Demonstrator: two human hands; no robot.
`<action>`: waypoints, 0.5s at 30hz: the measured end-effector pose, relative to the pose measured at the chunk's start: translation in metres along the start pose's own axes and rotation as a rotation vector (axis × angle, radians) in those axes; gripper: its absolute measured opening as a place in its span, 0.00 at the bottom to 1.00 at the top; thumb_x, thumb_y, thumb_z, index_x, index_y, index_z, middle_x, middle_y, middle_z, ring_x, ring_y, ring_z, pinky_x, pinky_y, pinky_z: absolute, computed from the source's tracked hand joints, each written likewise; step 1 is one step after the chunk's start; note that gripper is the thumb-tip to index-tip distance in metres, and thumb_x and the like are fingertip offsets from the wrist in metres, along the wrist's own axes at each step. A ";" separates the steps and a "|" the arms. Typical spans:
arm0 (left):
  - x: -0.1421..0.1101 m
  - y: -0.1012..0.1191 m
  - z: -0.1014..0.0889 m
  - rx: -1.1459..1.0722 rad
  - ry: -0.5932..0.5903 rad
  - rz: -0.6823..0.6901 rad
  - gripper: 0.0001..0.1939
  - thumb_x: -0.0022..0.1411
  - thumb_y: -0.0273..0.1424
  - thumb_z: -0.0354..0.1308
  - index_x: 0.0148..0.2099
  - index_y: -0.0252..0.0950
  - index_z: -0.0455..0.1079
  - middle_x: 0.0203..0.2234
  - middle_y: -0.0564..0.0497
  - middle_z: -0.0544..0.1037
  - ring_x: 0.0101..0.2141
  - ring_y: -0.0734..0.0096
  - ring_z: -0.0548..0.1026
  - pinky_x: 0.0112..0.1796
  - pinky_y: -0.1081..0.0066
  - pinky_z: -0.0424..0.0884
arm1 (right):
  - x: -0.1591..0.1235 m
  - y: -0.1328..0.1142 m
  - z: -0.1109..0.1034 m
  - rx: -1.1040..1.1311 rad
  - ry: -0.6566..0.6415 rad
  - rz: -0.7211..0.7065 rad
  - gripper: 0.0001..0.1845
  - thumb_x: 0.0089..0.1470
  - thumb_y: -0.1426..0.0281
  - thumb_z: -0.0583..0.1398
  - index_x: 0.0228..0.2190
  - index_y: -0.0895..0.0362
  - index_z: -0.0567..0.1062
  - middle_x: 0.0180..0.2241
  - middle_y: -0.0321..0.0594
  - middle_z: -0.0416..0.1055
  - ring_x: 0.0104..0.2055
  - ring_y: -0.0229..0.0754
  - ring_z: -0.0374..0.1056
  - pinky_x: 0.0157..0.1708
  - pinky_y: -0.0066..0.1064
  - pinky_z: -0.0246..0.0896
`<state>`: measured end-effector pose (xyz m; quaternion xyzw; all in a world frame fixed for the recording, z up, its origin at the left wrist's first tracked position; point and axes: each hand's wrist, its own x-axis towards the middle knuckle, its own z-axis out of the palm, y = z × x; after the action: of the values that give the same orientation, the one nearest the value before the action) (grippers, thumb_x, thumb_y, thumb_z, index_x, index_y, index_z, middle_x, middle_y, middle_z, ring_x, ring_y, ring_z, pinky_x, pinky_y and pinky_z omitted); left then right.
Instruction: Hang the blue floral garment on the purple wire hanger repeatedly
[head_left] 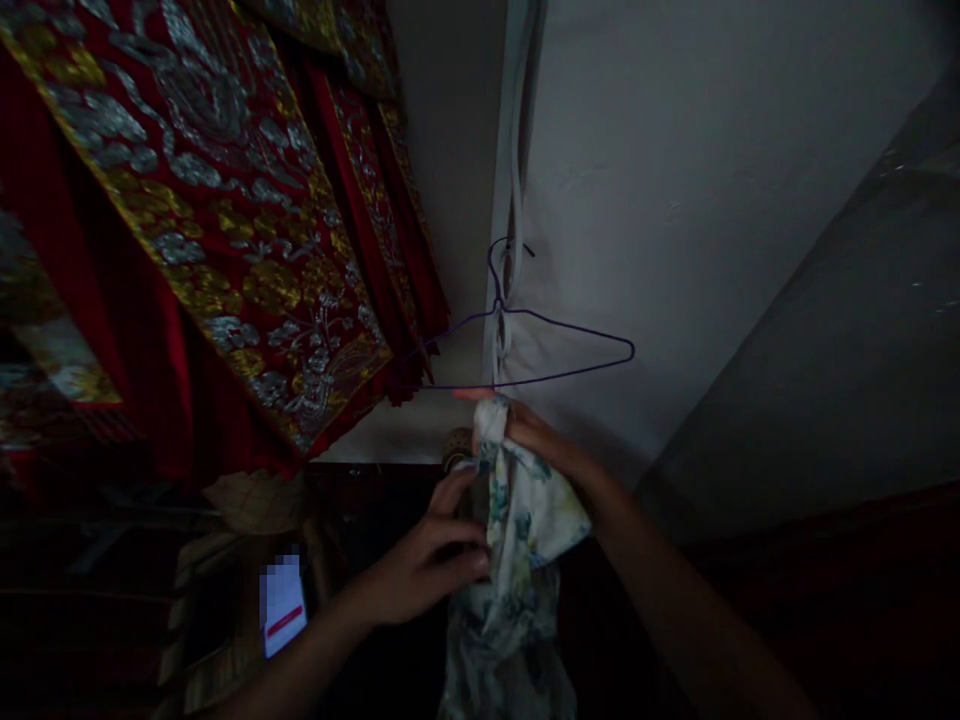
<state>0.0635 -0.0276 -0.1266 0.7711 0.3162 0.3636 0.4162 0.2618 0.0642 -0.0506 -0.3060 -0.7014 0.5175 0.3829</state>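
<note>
A pale garment (517, 510) with a blue, green and yellow floral print hangs down in front of me, bunched at its top. My right hand (536, 432) grips that upper end; part of the hand is hidden by the fabric, and a fingertip shows just above it. At the garment's left edge is my left hand (427, 555), its fingers spread and the tips at the cloth. Just above both hands, a thin purple wire hanger (566, 322) hangs by its hook against the wall, with nothing on it.
Red cloth (247, 230) with silver and gold embroidery hangs at the left. A white cable (517, 150) runs down the wall (675, 200). Low on the left, a lit phone (283, 610) lies near a woven, basket-like thing (255, 500). The lower area is very dark.
</note>
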 end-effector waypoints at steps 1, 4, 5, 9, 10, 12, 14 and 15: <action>0.002 -0.004 0.002 0.140 0.101 0.019 0.14 0.67 0.45 0.58 0.43 0.41 0.76 0.69 0.46 0.58 0.69 0.45 0.52 0.66 0.45 0.53 | -0.005 -0.004 0.004 0.015 -0.043 -0.005 0.26 0.55 0.67 0.60 0.56 0.53 0.72 0.35 0.36 0.73 0.31 0.37 0.66 0.32 0.30 0.65; 0.009 -0.017 0.003 0.335 0.437 0.081 0.21 0.66 0.36 0.61 0.60 0.44 0.63 0.70 0.42 0.51 0.70 0.49 0.48 0.66 0.43 0.52 | -0.020 -0.020 0.007 0.015 -0.046 -0.035 0.26 0.49 0.75 0.60 0.51 0.53 0.75 0.36 0.34 0.74 0.32 0.35 0.67 0.34 0.27 0.63; 0.013 -0.021 0.002 0.340 0.519 0.108 0.28 0.65 0.34 0.62 0.64 0.45 0.57 0.71 0.41 0.48 0.70 0.49 0.48 0.65 0.43 0.53 | -0.025 -0.024 0.007 0.017 -0.035 -0.043 0.25 0.48 0.76 0.59 0.49 0.53 0.77 0.36 0.34 0.75 0.33 0.35 0.67 0.34 0.27 0.64; 0.026 -0.024 -0.003 0.310 0.405 0.160 0.37 0.64 0.30 0.62 0.70 0.44 0.50 0.69 0.40 0.56 0.68 0.50 0.56 0.65 0.47 0.56 | -0.035 -0.037 0.006 0.094 -0.144 -0.025 0.20 0.47 0.76 0.59 0.43 0.54 0.79 0.34 0.35 0.77 0.32 0.37 0.71 0.33 0.28 0.66; 0.028 -0.023 -0.004 0.279 0.261 0.137 0.32 0.66 0.29 0.59 0.68 0.43 0.56 0.65 0.41 0.64 0.65 0.52 0.63 0.64 0.50 0.60 | -0.036 -0.038 0.004 0.113 -0.170 -0.014 0.19 0.48 0.75 0.59 0.43 0.54 0.79 0.32 0.36 0.78 0.31 0.38 0.72 0.33 0.29 0.67; 0.027 -0.019 -0.005 0.217 0.002 0.069 0.21 0.68 0.27 0.54 0.62 0.42 0.67 0.56 0.45 0.75 0.56 0.57 0.73 0.59 0.57 0.67 | -0.034 -0.036 -0.003 0.066 -0.079 -0.050 0.17 0.49 0.74 0.59 0.42 0.55 0.79 0.31 0.36 0.78 0.31 0.39 0.73 0.33 0.30 0.68; 0.022 -0.015 -0.007 0.234 -0.082 -0.014 0.18 0.69 0.27 0.51 0.58 0.40 0.70 0.51 0.45 0.79 0.50 0.58 0.77 0.53 0.61 0.71 | -0.027 -0.026 -0.015 -0.106 0.210 -0.160 0.18 0.46 0.75 0.60 0.41 0.55 0.80 0.33 0.37 0.78 0.33 0.40 0.73 0.34 0.31 0.67; 0.019 -0.014 -0.010 0.270 -0.047 -0.063 0.18 0.69 0.29 0.51 0.59 0.40 0.69 0.51 0.45 0.79 0.49 0.58 0.78 0.51 0.61 0.72 | -0.021 -0.017 -0.022 -0.204 0.366 -0.213 0.19 0.45 0.75 0.60 0.41 0.55 0.80 0.34 0.38 0.78 0.35 0.41 0.73 0.35 0.31 0.67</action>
<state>0.0627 -0.0026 -0.1292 0.8182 0.3764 0.2862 0.3272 0.2914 0.0531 -0.0347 -0.3561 -0.6973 0.3362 0.5234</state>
